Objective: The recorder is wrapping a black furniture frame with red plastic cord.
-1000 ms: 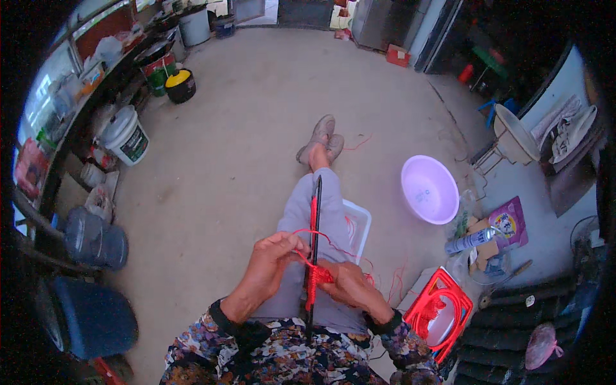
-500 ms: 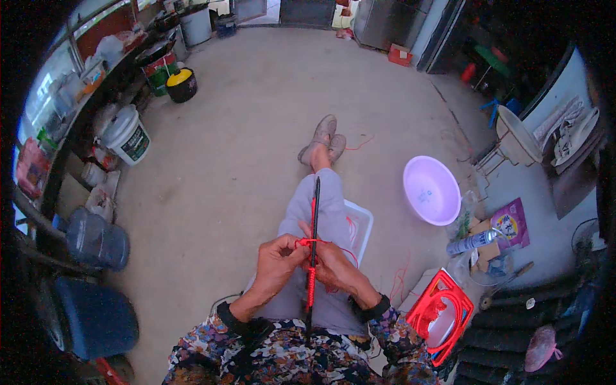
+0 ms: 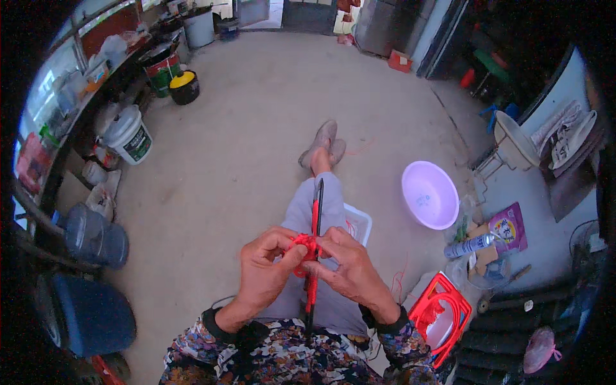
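Between the left hand (image 3: 266,269) and right hand (image 3: 350,269), both pinching a red cord knot (image 3: 304,247) on the long rod (image 3: 314,250), a loosened pinch could let the 2 hands' wrap unravel.

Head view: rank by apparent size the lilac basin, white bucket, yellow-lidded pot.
1. lilac basin
2. white bucket
3. yellow-lidded pot
The pot sits farthest from the camera, so its true rank is unsure.
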`<action>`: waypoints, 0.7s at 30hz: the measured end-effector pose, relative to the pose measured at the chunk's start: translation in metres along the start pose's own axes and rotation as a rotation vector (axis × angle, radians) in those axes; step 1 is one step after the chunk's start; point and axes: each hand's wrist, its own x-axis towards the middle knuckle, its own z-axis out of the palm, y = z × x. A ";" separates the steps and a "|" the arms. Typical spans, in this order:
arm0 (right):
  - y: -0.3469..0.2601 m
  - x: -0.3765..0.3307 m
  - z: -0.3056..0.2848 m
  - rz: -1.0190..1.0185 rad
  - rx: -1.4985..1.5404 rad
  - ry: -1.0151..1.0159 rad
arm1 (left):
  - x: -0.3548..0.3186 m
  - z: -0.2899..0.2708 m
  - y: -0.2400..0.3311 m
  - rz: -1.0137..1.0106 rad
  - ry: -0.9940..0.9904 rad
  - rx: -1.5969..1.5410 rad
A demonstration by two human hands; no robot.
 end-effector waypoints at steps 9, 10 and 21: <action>0.020 -0.043 -0.026 0.228 1.002 0.421 | 0.007 -0.012 -0.007 -0.073 -0.092 -0.265; 0.018 -0.048 -0.033 0.269 1.233 0.555 | 0.007 -0.014 -0.011 -0.087 -0.099 -0.256; 0.118 -0.162 -0.074 0.584 0.976 0.788 | -0.006 -0.019 -0.051 -0.288 -0.160 -0.483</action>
